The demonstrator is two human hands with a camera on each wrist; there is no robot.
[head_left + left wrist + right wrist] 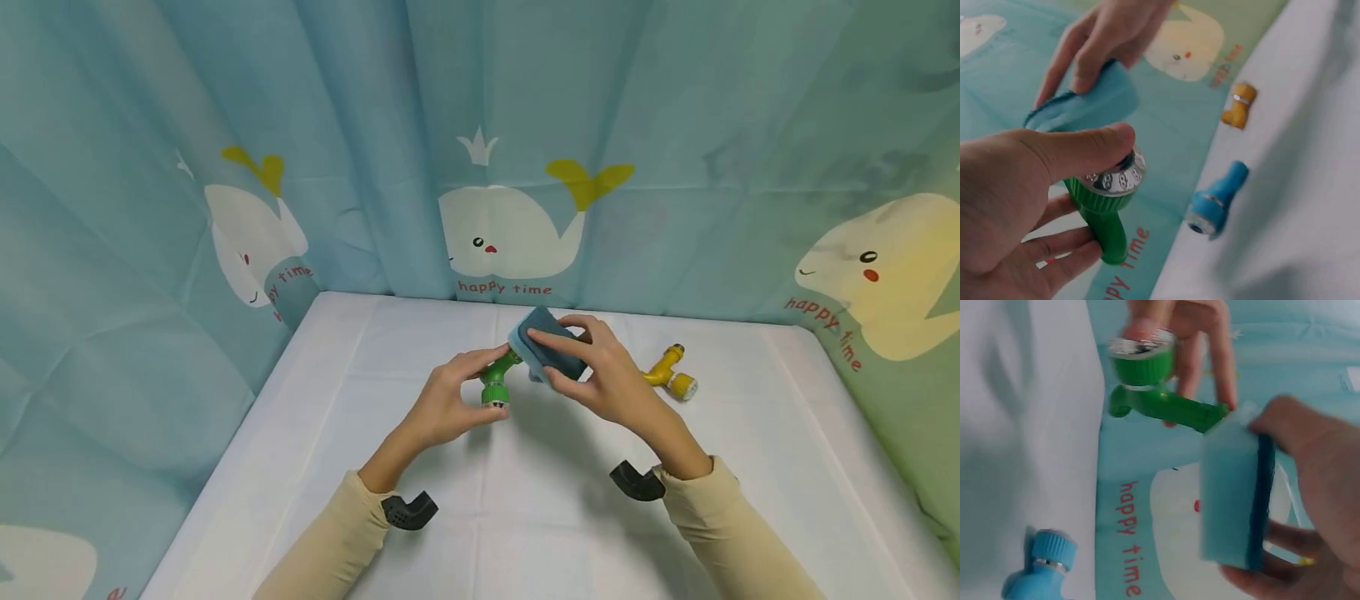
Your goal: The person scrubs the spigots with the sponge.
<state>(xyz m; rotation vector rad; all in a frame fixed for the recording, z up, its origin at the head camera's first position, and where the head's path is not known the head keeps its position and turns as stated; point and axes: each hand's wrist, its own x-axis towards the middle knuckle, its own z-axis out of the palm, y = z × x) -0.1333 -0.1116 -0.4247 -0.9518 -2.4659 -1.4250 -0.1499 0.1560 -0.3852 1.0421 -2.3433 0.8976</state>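
Note:
A green plastic faucet (495, 379) with a ribbed knob and silver cap is held up over the table by my left hand (448, 398). In the left wrist view the thumb lies across the silver cap, with fingers behind the green body (1110, 231). My right hand (611, 371) grips a blue sponge (551, 343), light blue with a darker scouring layer. The right wrist view shows the sponge (1232, 494) against the end of the faucet's green pipe (1191, 412); thumb and fingers pinch it from both sides.
A yellow faucet (670, 375) lies on the white table (337, 467) right of my right hand. A blue faucet (1213, 200) also lies there, mostly hidden behind the right hand in the head view. A whale-print curtain (360, 125) stands behind the table and along its sides.

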